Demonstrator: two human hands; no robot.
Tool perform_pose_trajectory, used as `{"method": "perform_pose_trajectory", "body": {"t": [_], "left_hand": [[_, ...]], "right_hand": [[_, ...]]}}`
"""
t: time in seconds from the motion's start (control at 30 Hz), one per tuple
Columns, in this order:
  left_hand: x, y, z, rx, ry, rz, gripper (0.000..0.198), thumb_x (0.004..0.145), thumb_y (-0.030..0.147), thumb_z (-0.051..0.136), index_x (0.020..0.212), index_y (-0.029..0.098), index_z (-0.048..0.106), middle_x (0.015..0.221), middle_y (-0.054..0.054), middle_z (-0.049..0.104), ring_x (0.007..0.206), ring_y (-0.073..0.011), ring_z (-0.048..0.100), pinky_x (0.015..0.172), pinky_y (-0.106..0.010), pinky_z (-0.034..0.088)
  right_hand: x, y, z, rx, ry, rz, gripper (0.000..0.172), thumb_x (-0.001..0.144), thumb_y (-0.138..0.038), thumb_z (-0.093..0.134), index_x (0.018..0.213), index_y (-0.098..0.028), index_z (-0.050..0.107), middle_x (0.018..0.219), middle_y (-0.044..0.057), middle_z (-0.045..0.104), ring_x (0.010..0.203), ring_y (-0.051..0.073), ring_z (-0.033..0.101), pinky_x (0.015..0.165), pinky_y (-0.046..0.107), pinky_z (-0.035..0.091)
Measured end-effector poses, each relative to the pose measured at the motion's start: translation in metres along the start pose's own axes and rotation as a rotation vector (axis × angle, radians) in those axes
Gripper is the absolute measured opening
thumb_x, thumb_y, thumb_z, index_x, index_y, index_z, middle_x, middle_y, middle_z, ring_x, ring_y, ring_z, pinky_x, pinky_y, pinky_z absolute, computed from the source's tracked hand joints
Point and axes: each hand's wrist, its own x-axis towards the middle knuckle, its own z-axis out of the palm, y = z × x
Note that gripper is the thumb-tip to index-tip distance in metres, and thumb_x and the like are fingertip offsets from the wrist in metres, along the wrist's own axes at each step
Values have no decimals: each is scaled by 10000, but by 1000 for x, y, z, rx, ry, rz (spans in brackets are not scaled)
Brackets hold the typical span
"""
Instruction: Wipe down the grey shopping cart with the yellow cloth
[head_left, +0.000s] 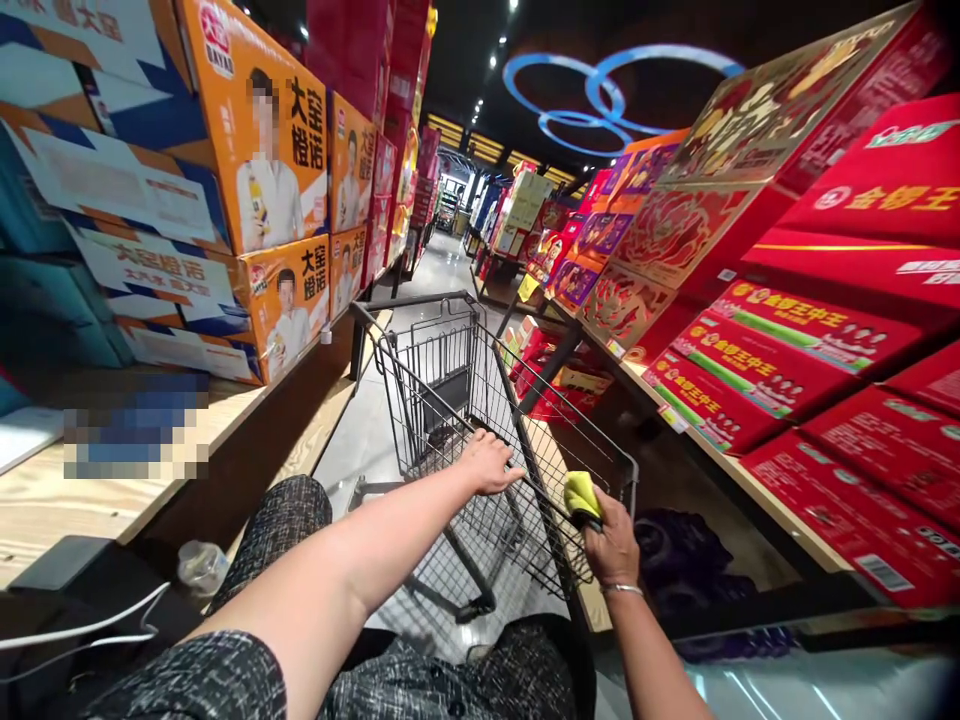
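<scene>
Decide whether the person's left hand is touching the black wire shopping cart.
Touching. The head view shows the left hand resting on the top rim of the black wire shopping cart, with no gap.

The shopping cart (450, 400) is thin wire metal with a dark matt coat. Left of the cart, the shelf (45, 500) is pale bare wood with the grain showing, and the orange cartons (277, 150) are printed cardboard with a slight sheen. Right of the cart, the red gift boxes (787, 340) are glossy. The yellow cloth (581, 495) in the right hand (611, 545) looks soft and matt. Beyond the cart, the floor (435, 270) is polished smooth.
</scene>
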Motion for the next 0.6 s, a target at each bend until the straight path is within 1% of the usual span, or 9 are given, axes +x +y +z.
{"method": "perform_pose_trajectory", "body": {"t": [0.07,0.1,0.17,0.23,0.33,0.4,0.47,0.53,0.6], "left_hand": [[-5,7,-2,-11,-42,85,590,962,620,434,1346,208,609,1350,-98,625,1275,-268,511,1141,-433,318],[-9,8,-6,-14,-59,121,619,953,622,459,1414,220,552,1449,-100,556,1358,-276,451,1175,-451,280],[-20,3,-22,-1,-61,151,684,934,633,493,1500,252,453,1607,-107,364,1503,-318,255,1223,-548,156],[-35,-13,-50,34,5,107,698,923,624,523,1525,287,415,1666,-100,226,1545,-347,126,1221,-619,69],[-66,-58,-106,129,204,-117,646,919,535,564,1503,279,455,1673,-104,199,1547,-372,99,1217,-642,21],[-90,-96,-141,208,359,-239,602,918,488,569,1463,241,507,1640,-125,286,1538,-363,144,1221,-632,21],[-112,-131,-166,247,438,-317,568,906,495,567,1400,215,570,1562,-140,421,1514,-370,213,1214,-637,58],[-131,-157,-177,197,428,-340,550,913,509,518,1368,209,592,1493,-129,514,1490,-366,278,1197,-631,143],[-144,-169,-174,85,296,-242,524,943,511,429,1341,222,609,1456,-96,563,1470,-338,337,1186,-592,213]], "right_hand": [[8,19,-1,-20,-3,82,585,834,-324,429,1409,-241,498,1273,162,582,1204,340,556,1051,501,458],[12,29,-2,-33,3,114,610,826,-318,419,1428,-231,480,1283,168,568,1219,345,546,1061,503,449],[20,45,-4,-75,28,168,658,812,-297,406,1460,-195,443,1299,187,536,1253,358,522,1087,513,423],[31,55,-7,-133,40,223,691,798,-275,410,1478,-150,423,1318,214,507,1275,388,494,1087,546,410],[52,51,-6,-162,55,332,725,790,-280,442,1498,-130,397,1374,244,468,1281,443,464,1045,618,410],[69,31,-1,-71,108,362,758,771,-278,466,1507,-125,372,1408,246,453,1308,439,446,1067,628,386],[85,-7,10,129,184,317,788,738,-273,492,1499,-108,369,1421,237,456,1338,402,441,1116,600,354],[96,-60,22,409,241,224,795,725,-298,530,1484,-115,381,1425,209,475,1325,357,474,1134,566,356],[100,-121,31,701,216,129,783,747,-336,589,1479,-146,385,1400,178,521,1246,308,547,1108,538,403]]}}
